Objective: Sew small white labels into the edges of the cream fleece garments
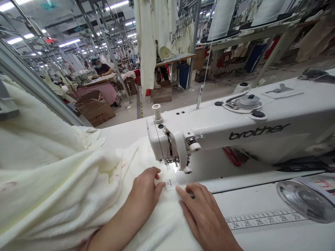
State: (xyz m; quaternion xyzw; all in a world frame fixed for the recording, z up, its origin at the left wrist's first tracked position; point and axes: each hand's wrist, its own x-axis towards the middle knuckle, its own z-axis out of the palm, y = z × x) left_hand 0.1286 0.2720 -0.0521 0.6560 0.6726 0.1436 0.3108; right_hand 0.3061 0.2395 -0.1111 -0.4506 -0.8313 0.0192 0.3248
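Observation:
Cream fleece fabric (65, 188) is piled over the left of the sewing table and runs under the needle of a white Brother sewing machine (235, 129). A small white size label (170, 183) lies on the fabric just in front of the presser foot (175, 164). My left hand (146, 190) rests on the fabric with its fingers curled at the label's left edge. My right hand (202, 212) lies flat on the fabric, fingers stretched out, the forefinger touching the label's right side.
A printed ruler strip (264, 220) runs along the table's front right, beside a shiny metal dish (303, 200). Red-handled scissors (232, 157) lie behind the machine arm. Cardboard boxes (95, 109), hanging cream garments (154, 38) and a seated person (101, 68) fill the workshop behind.

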